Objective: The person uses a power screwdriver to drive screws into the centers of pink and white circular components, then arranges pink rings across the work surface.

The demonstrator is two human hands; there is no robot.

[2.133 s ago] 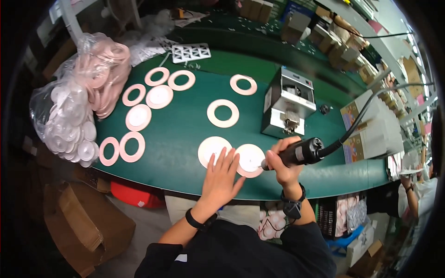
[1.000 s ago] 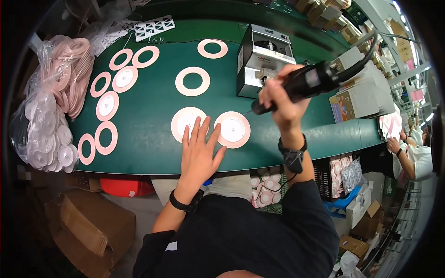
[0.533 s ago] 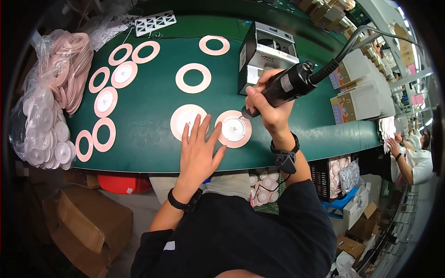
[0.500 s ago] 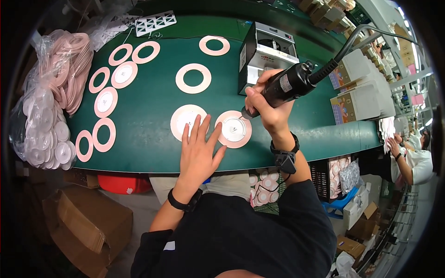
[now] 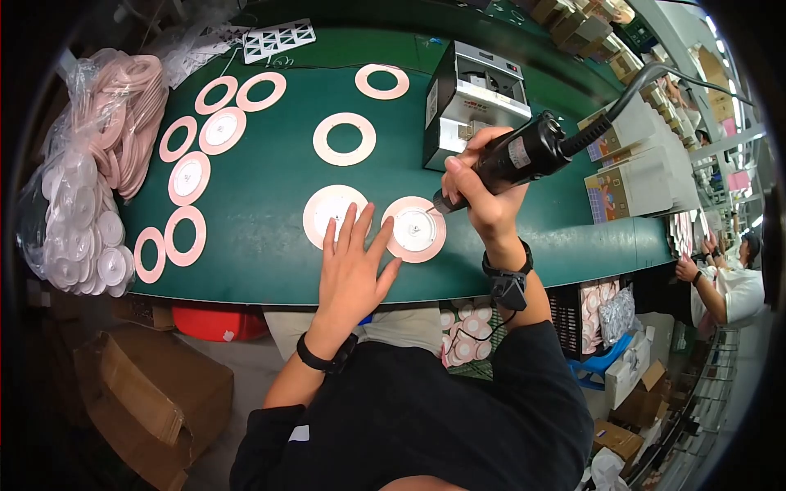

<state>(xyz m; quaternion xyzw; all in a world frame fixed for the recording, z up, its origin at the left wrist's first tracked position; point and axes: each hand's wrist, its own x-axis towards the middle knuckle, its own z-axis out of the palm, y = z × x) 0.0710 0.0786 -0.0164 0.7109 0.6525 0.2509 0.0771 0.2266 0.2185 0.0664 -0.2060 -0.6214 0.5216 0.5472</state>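
Note:
My right hand point(image 5: 490, 192) grips a black corded electric screwdriver point(image 5: 524, 155), its tip at the upper right of a pink ring with a white disc point(image 5: 413, 231) in its middle. Flat and with fingers spread, my left hand point(image 5: 354, 266) rests across the gap between that piece and a second pink-rimmed white disc point(image 5: 334, 200). Its fingertips touch the edges of both pieces. Beyond them lie two bare pink rings, one nearer point(image 5: 320, 150) and one farther point(image 5: 361, 80).
Several pink rings, two with white discs point(image 5: 189, 178), lie at the left. Bags of pink rings point(image 5: 131, 114) and white discs point(image 5: 74, 237) fill the left edge. A black-and-silver screw feeder point(image 5: 477, 102) stands behind my right hand. Cartons point(image 5: 639, 184) and another person point(image 5: 729, 282) are at right.
The screwdriver and my right hand have moved slightly right, its tip shifting toward the ring's outer edge. My left hand stays in place on the two pieces.

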